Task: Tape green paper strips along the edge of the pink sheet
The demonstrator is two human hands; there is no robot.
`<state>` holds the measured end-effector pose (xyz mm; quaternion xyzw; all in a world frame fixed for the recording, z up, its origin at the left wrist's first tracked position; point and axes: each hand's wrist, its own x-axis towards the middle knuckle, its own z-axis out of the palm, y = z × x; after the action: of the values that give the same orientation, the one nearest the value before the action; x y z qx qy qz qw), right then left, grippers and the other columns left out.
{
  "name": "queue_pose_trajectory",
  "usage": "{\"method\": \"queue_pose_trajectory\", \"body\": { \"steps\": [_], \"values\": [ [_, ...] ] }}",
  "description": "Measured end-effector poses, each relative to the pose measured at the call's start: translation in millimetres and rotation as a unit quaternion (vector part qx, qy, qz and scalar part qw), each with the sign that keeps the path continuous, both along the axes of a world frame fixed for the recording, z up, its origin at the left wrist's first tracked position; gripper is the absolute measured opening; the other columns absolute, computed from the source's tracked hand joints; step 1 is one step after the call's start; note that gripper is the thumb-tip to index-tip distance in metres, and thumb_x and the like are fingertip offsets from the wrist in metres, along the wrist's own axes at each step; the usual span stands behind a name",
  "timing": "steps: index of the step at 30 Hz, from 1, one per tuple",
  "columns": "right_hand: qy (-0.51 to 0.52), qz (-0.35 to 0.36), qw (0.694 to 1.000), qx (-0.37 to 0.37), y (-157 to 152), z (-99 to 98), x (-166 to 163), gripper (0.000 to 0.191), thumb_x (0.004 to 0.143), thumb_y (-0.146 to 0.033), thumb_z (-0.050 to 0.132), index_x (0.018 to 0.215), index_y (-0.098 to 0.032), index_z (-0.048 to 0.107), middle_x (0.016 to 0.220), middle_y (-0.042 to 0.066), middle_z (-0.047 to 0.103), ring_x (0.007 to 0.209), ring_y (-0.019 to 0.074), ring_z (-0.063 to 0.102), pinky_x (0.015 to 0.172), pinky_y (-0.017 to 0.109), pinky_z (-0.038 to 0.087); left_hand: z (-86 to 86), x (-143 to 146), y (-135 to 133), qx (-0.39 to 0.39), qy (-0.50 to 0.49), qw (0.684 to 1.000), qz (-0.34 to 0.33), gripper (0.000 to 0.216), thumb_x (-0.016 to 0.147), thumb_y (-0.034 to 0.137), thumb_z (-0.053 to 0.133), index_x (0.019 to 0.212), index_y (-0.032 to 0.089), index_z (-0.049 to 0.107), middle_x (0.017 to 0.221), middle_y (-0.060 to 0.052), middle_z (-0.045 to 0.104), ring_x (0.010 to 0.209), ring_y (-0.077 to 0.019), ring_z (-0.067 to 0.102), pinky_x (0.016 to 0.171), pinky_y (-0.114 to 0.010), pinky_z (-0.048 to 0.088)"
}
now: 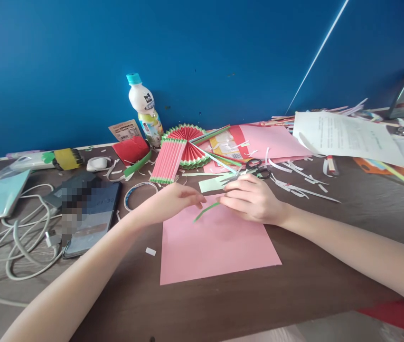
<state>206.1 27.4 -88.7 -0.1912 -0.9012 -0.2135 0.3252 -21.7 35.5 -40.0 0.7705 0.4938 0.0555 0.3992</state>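
Strip of green paper (pixel 205 212) pinched in right hand (pixel 253 199), left hand (pixel 173 199) unclenched alongside

Plain pink sheet (pixel 216 247) at centre, thin green strip (pixel 205 211) across its top edge, pale green slip (pixel 211 184) just above; upper middle, pleated fan (pixel 187 135) in red with green rim, pink pleated stack (pixel 168 161) tipped green; white bottle (pixel 144 111) with teal cap; deep blue wall (pixel 80 57); dark brown counter (pixel 294 285)

Deep blue wall (pixel 223 47) fills 10 to 2 o'clock, matte, evenly lit. Thin white line (pixel 317 54) slants across it at 1 o'clock. Dark brown wood-grain desk (pixel 312 285) spans the lower half, daylight soft. Pale floor (pixel 330 330) shows past the desk edge at 5 o'clock.
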Motion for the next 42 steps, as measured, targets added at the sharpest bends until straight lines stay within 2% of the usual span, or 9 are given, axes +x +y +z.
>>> {"method": "queue_pose_trajectory", "body": {
  "steps": [9, 13, 15, 18, 21, 25, 30, 36, 42],
  "values": [
    [0.050, -0.013, 0.998, -0.039, 4, -1.6, 1, 0.011, 0.085, -0.018, 0.054, 0.087, -0.021, 0.064, 0.076, -0.001, 0.072, 0.081, 0.0141, 0.063, 0.070, 0.031, 0.038, -0.6, -10, 7, -0.005, 0.034, 0.997, -0.076, 0.019, 0.077, 0.032, 0.047, 0.073, 0.020, 0.061, 0.071, 0.003, 0.063, 0.068, -0.0133, 0.055, 0.064, -0.024, 0.039],
    [0.103, -0.045, 0.982, -0.154, 10, 0.2, 4, 0.010, 0.081, -0.028, 0.061, 0.079, -0.020, 0.066, 0.073, 0.002, 0.070, 0.073, 0.0163, 0.061, 0.067, 0.033, 0.039, 3.4, -23, 17, 0.049, 0.098, 0.992, -0.068, 0.019, 0.076, 0.033, 0.047, 0.075, 0.021, 0.063, 0.077, 0.003, 0.064, 0.072, -0.0144, 0.056, 0.064, -0.023, 0.038],
    [0.135, -0.061, 0.947, -0.285, 12, 3.9, 5, 0.013, 0.080, -0.030, 0.060, 0.078, -0.020, 0.067, 0.073, 0.002, 0.070, 0.070, 0.0160, 0.060, 0.066, 0.032, 0.040, 4.3, -28, 20, 0.053, 0.112, 0.990, -0.065, 0.019, 0.075, 0.033, 0.048, 0.074, 0.021, 0.063, 0.078, 0.003, 0.065, 0.074, -0.0153, 0.057, 0.066, -0.023, 0.038],
    [0.169, -0.078, 0.850, -0.493, 14, 10.1, 6, 0.017, 0.080, -0.032, 0.057, 0.081, -0.019, 0.067, 0.075, 0.002, 0.069, 0.069, 0.0157, 0.061, 0.061, 0.030, 0.043, 4.5, -31, 23, 0.046, 0.124, 0.989, -0.062, 0.019, 0.074, 0.034, 0.048, 0.075, 0.022, 0.063, 0.080, 0.002, 0.066, 0.075, -0.0164, 0.058, 0.066, -0.024, 0.039],
    [0.179, -0.075, 0.786, -0.587, 16, 12.5, 6, 0.016, 0.077, -0.030, 0.058, 0.080, -0.017, 0.066, 0.075, 0.003, 0.068, 0.069, 0.0160, 0.062, 0.063, 0.030, 0.046, 4.4, -32, 24, 0.044, 0.128, 0.989, -0.060, 0.019, 0.072, 0.032, 0.049, 0.075, 0.022, 0.063, 0.081, 0.001, 0.066, 0.077, -0.0171, 0.058, 0.066, -0.025, 0.039],
    [0.169, -0.066, 0.756, -0.629, 19, 9.3, 7, 0.012, 0.073, -0.027, 0.060, 0.078, -0.016, 0.065, 0.075, 0.003, 0.068, 0.071, 0.0156, 0.063, 0.068, 0.032, 0.049, 2.8, -30, 23, 0.030, 0.146, 0.987, -0.058, 0.018, 0.070, 0.032, 0.050, 0.074, 0.022, 0.064, 0.080, 0.001, 0.066, 0.075, -0.0167, 0.058, 0.065, -0.024, 0.039],
    [0.075, -0.071, 0.745, -0.659, 23, 5.0, 15, 0.009, 0.073, -0.023, 0.058, 0.074, -0.016, 0.064, 0.064, 0.001, 0.065, 0.059, 0.0144, 0.061, 0.056, 0.027, 0.047, -0.3, -23, 15, -0.031, 0.153, 0.984, -0.089, 0.017, 0.071, 0.030, 0.050, 0.070, 0.021, 0.063, 0.070, 0.000, 0.064, 0.066, -0.0153, 0.056, 0.057, -0.024, 0.038],
    [0.090, -0.057, 0.764, -0.637, 23, 8.9, 16, 0.010, 0.073, -0.025, 0.059, 0.073, -0.017, 0.065, 0.068, 0.001, 0.066, 0.062, 0.0139, 0.060, 0.058, 0.027, 0.046, 1.6, -21, 13, -0.059, 0.147, 0.985, -0.073, 0.014, 0.069, 0.029, 0.053, 0.074, 0.020, 0.063, 0.067, 0.001, 0.061, 0.062, -0.0139, 0.053, 0.054, -0.023, 0.037],
    [0.124, -0.085, 0.761, -0.631, 20, 7.9, 7, 0.011, 0.072, -0.027, 0.059, 0.072, -0.016, 0.063, 0.064, 0.000, 0.061, 0.058, 0.0115, 0.055, 0.053, 0.025, 0.041, -1.1, -28, 21, -0.015, 0.137, 0.990, -0.032, 0.016, 0.067, 0.032, 0.056, 0.077, 0.020, 0.058, 0.064, 0.003, 0.060, 0.060, -0.0127, 0.051, 0.052, -0.022, 0.035]
  ]
}}
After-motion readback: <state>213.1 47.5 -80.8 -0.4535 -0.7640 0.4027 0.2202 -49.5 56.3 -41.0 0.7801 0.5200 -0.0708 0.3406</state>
